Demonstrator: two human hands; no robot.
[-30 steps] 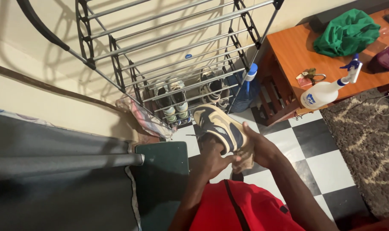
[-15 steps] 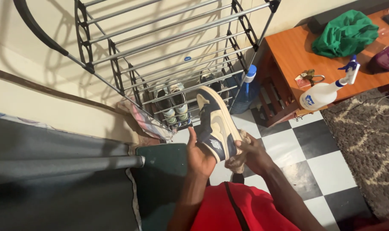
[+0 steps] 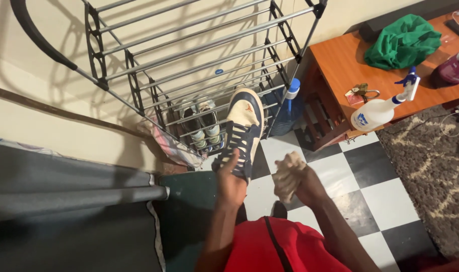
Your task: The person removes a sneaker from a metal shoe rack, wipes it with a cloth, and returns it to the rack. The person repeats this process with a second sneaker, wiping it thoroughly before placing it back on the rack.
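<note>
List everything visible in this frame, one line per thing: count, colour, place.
sneaker: one, navy and cream, held up in front of the rack
cloth: one, beige, bunched
shoe rack: one, grey metal bars, against the wall
shoes on rack: one pair plainly seen, pale, low shelf
water bottle: one, blue, beside the rack
table: one, orange-brown wood, right
spray bottle: one, white with blue trigger, table edge
green fabric: one, table
keys: one bunch, table
rug: one, brown patterned, right
left hand: holds the sneaker
right hand: grips the cloth
</note>
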